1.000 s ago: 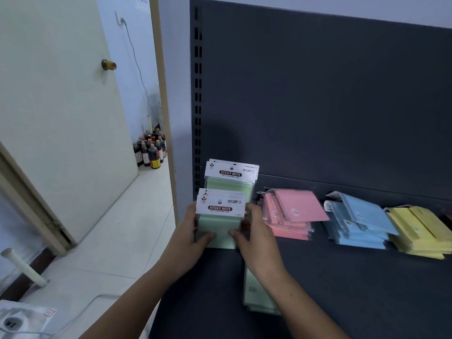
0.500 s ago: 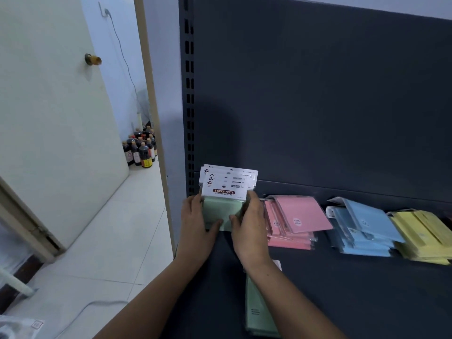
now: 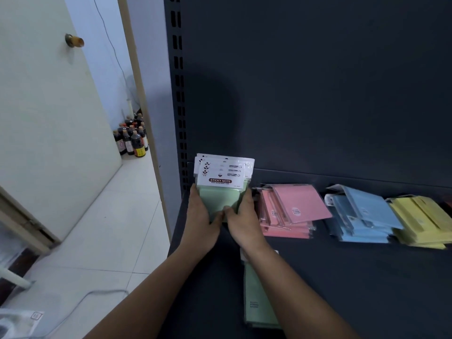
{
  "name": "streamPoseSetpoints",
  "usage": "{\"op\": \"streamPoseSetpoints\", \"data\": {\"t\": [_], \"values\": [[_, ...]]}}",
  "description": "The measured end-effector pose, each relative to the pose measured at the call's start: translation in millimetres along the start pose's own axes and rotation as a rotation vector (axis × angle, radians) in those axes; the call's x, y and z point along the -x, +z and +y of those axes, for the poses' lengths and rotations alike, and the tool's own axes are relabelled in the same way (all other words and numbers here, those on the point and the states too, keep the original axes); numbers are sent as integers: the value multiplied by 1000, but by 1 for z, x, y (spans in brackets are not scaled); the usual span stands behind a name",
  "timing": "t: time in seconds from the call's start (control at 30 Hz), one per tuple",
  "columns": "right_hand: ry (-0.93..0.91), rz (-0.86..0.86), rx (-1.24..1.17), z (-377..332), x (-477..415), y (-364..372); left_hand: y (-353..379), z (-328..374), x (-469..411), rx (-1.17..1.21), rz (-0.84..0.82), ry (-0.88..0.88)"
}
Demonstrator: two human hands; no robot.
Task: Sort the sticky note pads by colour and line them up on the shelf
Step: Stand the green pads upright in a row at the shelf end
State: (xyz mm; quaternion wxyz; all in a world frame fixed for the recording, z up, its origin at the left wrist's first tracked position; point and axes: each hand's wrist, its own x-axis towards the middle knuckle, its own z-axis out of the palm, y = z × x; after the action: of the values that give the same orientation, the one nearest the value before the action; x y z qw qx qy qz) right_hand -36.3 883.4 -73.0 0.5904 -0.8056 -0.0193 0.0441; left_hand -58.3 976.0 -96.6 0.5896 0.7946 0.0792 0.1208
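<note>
The white header card (image 3: pixel 220 176) on the front pack of the upright green sticky note pads (image 3: pixel 219 200) reads "STICKY NOTE" in pale capitals on a dark red band; the finer print around it and on the cards behind is too small to read; the oval sticker (image 3: pixel 296 211) on the top pink pad (image 3: pixel 303 198) and the small marks on the flat green pad (image 3: pixel 254 296) are likewise illegible.

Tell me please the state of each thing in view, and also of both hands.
upright green pads: standing on edge at the left end of the shelf, held between both hands.
left hand: grips the pads' left side.
right hand: grips their right side.
loose green pads: lying flat near the front edge.
pink pads: lying in an untidy pile.
blue pads: untidy pile.
yellow pads: untidy pile.
door: open.
bottles: upright on the floor.
</note>
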Motion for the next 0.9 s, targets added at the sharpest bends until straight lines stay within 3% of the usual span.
{"op": "streamPoseSetpoints", "data": {"t": [0.27, 0.47, 0.53, 0.63, 0.7, 0.8, 0.9], "values": [[27, -103, 0, 1, 9, -14, -7, 1, 6, -56, 20, -43], [-55, -205, -5, 7, 42, -48, -8, 5, 44, -364, 206, -28], [-121, -146, 109, 10, 54, -65, -5, 9, 57, -431, 74, -68], [-248, -6, 554, 22, 73, -90, 3, 18, 72, -637, -158, -98], [-177, 18, 815, 31, 85, -101, 9, 22, 80, -693, -206, -82], [-36, -6, 853, 37, 98, -104, 17, 29, 90, -710, -227, -76], [-8, -37, 735, 40, 105, -100, 22, 32, 95, -673, -264, -121]]}}
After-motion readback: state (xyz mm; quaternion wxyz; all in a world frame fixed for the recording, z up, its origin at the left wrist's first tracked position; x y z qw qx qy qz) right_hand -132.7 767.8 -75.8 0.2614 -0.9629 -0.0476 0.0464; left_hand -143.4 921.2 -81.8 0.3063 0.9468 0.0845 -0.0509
